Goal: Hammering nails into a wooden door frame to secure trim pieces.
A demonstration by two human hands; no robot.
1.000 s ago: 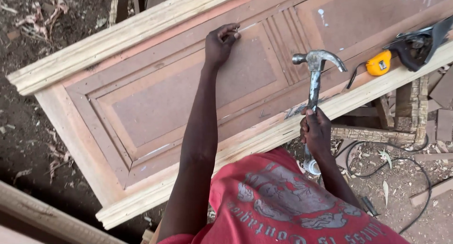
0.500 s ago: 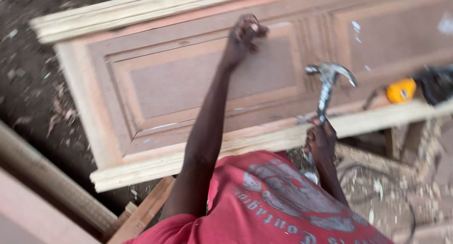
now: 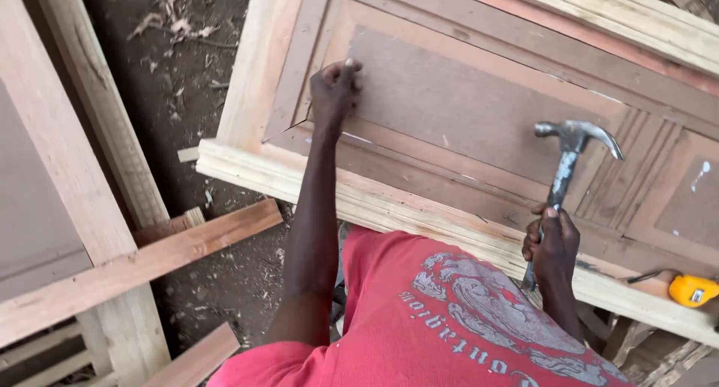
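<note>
1. A panelled wooden door [image 3: 479, 102] fills the right and far part of the scene, lying flat with its long axis running from the near-left corner away to the far right. Its pale moulded edge [image 3: 389, 207] is nearest the person.
2. Another timber frame [image 3: 97, 170] lies to the left, with loose planks [image 3: 150, 260] crossing it over bare earth.
3. The person wears a red printed shirt [image 3: 442, 320] at the near edge.
4. The claw hammer [image 3: 569, 162] stands nearly upright over the door's right part, head far, handle near. The right hand [image 3: 552, 241] is wrapped tight around the lower handle.
5. The left hand [image 3: 335, 91] rests on the door's inner moulding near the left corner, fingertips pinched together; whether they hold a nail cannot be told.
6. That pinch lies well to the left of the hammer head and slightly farther, so the left hand is much the nearer to that spot.
7. A yellow tape measure [image 3: 693, 290] sits on the door's edge at the near right.
</note>
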